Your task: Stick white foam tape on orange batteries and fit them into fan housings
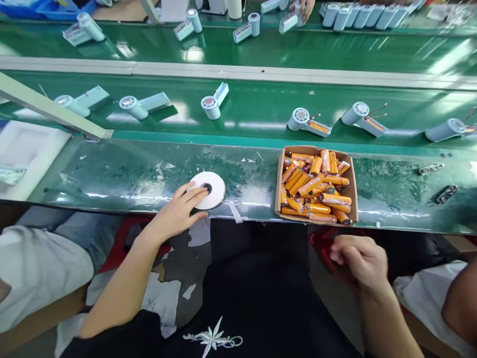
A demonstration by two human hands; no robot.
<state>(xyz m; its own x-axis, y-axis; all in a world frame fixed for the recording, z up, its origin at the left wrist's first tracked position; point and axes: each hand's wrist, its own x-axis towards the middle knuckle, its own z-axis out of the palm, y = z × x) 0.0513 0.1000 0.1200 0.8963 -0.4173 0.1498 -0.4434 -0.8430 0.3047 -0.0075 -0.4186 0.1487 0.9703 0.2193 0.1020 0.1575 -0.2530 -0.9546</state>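
Note:
My left hand (182, 211) lies over a roll of white tape (213, 195) near the bench's front edge. Its fingers are stretched out, with the tips on the roll around the dark centre hole. A loose tail of tape (234, 213) hangs off toward the edge. My right hand (361, 258) is in front of the bench on the right, its fingers curled closed; whatever they may hold is hidden. Between and beyond the hands, a cardboard box (278, 194) full of orange-wrapped battery cells (311, 185) stands at the bench edge.
Light-blue fan-like housings (210, 108) lie along the green conveyor (257, 127); some on the right show orange cells and wires. Small circuit boards (445, 194) lie at the bench's right. A white foam tray (40, 154) stands at left. Co-workers sit on both sides; another person's hand (306, 10) works across.

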